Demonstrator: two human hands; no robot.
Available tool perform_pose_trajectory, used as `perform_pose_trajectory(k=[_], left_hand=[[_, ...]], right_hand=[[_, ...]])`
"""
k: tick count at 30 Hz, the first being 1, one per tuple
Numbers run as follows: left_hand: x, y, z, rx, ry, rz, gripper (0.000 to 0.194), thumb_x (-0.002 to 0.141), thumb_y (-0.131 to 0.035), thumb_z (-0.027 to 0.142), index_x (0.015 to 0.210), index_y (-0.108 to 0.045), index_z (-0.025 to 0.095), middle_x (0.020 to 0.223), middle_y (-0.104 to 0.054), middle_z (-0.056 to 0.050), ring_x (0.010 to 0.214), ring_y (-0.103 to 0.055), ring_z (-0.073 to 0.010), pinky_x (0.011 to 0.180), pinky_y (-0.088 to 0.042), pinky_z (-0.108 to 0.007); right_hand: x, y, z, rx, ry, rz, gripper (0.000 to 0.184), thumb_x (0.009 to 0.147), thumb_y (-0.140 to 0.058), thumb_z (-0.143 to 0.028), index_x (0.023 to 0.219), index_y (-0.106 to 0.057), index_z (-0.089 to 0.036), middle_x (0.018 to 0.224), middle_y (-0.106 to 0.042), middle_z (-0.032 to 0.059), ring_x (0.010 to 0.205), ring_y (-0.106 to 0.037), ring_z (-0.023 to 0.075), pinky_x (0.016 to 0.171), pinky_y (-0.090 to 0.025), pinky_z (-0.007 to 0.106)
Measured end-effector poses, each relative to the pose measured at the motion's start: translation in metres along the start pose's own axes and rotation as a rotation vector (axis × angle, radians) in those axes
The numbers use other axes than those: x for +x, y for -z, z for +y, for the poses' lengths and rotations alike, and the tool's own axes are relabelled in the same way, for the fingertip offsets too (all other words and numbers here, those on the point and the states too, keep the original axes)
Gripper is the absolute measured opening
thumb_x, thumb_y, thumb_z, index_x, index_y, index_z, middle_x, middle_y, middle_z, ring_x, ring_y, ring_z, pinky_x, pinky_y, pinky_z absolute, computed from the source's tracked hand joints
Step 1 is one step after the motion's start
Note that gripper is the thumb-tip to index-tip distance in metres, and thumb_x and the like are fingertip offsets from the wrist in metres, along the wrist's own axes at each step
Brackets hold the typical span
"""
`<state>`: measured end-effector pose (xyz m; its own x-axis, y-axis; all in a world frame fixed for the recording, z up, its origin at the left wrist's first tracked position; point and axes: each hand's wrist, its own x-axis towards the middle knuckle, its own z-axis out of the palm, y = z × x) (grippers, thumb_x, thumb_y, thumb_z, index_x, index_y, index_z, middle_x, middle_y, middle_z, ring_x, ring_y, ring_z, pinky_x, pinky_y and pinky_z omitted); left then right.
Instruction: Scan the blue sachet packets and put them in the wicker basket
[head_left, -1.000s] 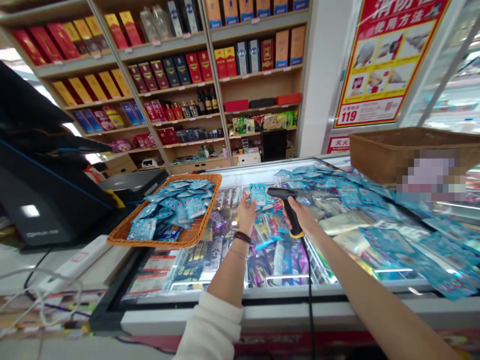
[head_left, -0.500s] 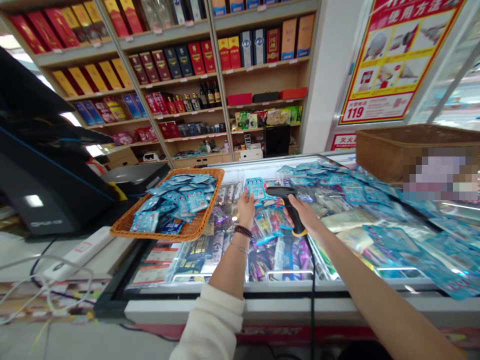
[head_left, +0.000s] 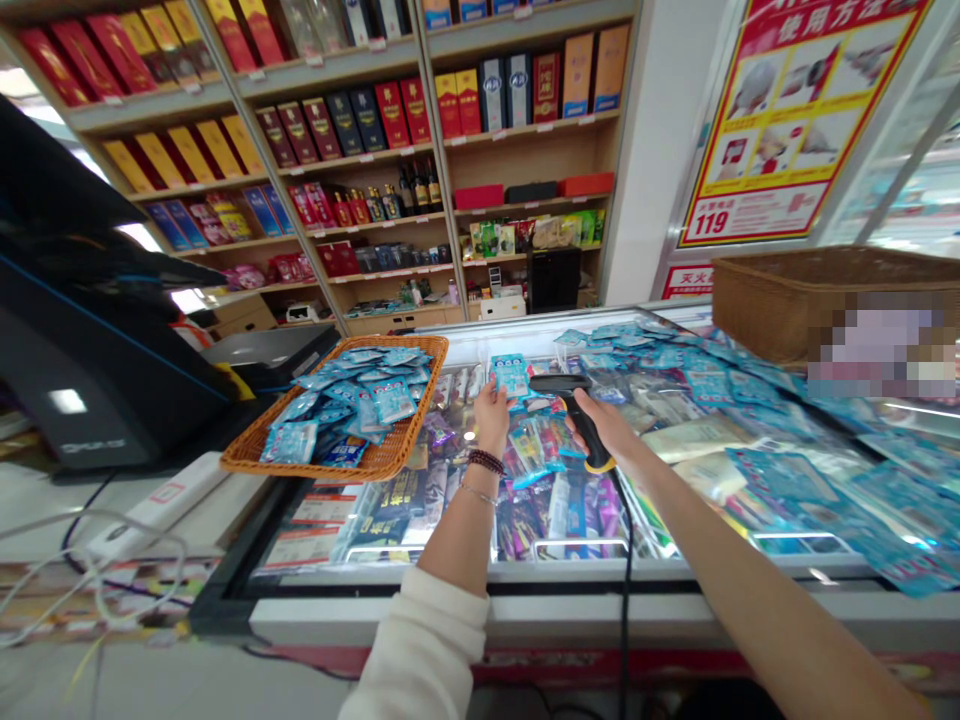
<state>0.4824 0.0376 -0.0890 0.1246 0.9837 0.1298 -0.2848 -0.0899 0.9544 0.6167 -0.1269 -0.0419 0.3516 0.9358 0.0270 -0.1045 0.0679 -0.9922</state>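
Where the hands are: above a glass-topped chest freezer (head_left: 480, 620), beside a wicker tray (head_left: 415, 415) heaped with blue sachets (head_left: 367, 400)
Left hand (head_left: 492, 420): pinching a blue sachet (head_left: 511, 375) upright, just beside the scanner's head
Right hand (head_left: 604, 428): clenched around a corded black barcode scanner (head_left: 581, 420)
Room: wooden shelves (head_left: 510, 160) of boxed liquor, a red-and-yellow poster (head_left: 795, 120)

Wooden wall shelves (head_left: 525, 207) stacked with boxed liquor (head_left: 345, 130) fill the back of the shop. Beside them, a white pillar (head_left: 660, 150) adjoins a red-and-yellow poster (head_left: 795, 120), with glass panels (head_left: 915, 200) at far right, bright light beyond the shelves' left end, and a pale floor (head_left: 150, 680) below.
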Motion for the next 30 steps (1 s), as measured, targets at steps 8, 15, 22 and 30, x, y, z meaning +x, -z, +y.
perform_pose_trajectory(k=[8, 15, 22, 30], left_hand=[[-0.001, 0.000, 0.002, -0.008, -0.005, 0.011, 0.035, 0.091, -0.083, 0.034, 0.119, -0.076, 0.014, 0.079, -0.069, -0.002, 0.079, -0.072, -0.0175, 0.091, -0.069, -0.044], [-0.007, -0.002, 0.013, -0.037, 0.024, 0.012, 0.026, 0.093, -0.077, 0.023, 0.117, -0.077, 0.013, 0.073, -0.063, 0.002, 0.073, -0.067, -0.0141, 0.092, -0.069, -0.043], [-0.013, 0.002, 0.028, -0.123, 0.124, 0.026, 0.022, 0.086, -0.086, 0.029, 0.100, -0.074, 0.016, 0.063, -0.057, 0.005, 0.066, -0.066, -0.0136, 0.089, -0.070, -0.043], [0.008, 0.054, 0.074, -0.214, 0.021, -0.033, 0.031, 0.078, -0.092, 0.036, 0.091, -0.072, 0.016, 0.080, -0.075, -0.004, 0.085, -0.078, -0.0220, 0.096, -0.068, -0.046]], right_hand=[[-0.003, -0.001, -0.006, 0.011, -0.012, -0.022, 0.063, 0.082, -0.074, -0.084, 0.076, -0.063, -0.022, 0.045, -0.056, -0.0017, 0.031, -0.046, 0.0118, 0.030, -0.038, 0.024], [-0.004, -0.003, -0.008, 0.015, -0.027, 0.005, 0.061, 0.082, -0.075, -0.082, 0.075, -0.062, -0.022, 0.048, -0.055, -0.0022, 0.034, -0.047, 0.0116, 0.031, -0.038, 0.022], [0.000, -0.005, -0.004, -0.009, -0.109, 0.005, 0.060, 0.079, -0.077, -0.080, 0.069, -0.061, -0.023, 0.049, -0.057, 0.0011, 0.037, -0.048, 0.0132, 0.034, -0.041, 0.025], [0.042, -0.026, 0.013, 0.008, -0.166, 0.059, 0.056, 0.069, -0.071, -0.080, 0.063, -0.049, -0.029, 0.048, -0.054, 0.0047, 0.033, -0.047, 0.0178, 0.032, -0.041, 0.030]])
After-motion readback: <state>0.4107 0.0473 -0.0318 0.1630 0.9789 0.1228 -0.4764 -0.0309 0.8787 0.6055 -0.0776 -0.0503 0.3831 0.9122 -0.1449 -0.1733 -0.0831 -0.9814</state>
